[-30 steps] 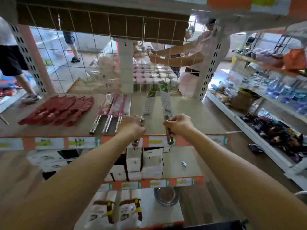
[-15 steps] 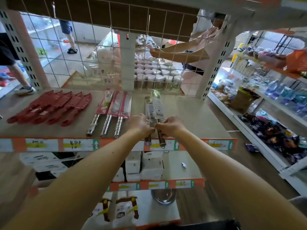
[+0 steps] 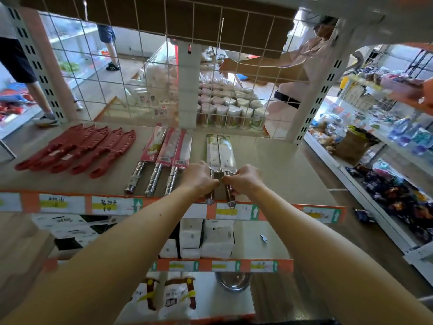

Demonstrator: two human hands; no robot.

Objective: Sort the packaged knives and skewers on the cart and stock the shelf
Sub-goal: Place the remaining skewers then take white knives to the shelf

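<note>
Two packaged knives in green-and-white sleeves point(image 3: 221, 152) lie side by side on the wooden shelf point(image 3: 281, 170), handles over its front edge. My left hand point(image 3: 199, 178) grips the left knife's metal handle. My right hand point(image 3: 243, 180) grips the right knife's handle. To their left lie three knives in pink sleeves point(image 3: 167, 153) with steel handles. Further left is a row of several red-sheathed knives point(image 3: 77, 150).
A wire grid point(image 3: 131, 66) backs the shelf, and jars point(image 3: 232, 109) stand behind it. Lower shelves hold white boxes point(image 3: 206, 238), bags point(image 3: 168, 299) and a steel bowl point(image 3: 234, 281). People stand beyond the grid. Another stocked rack point(image 3: 386, 160) runs along the right.
Both hands brought the two green-sleeved knives together from a spread, angled position. The knives now lie parallel and touching on the shelf, pushed further in.
</note>
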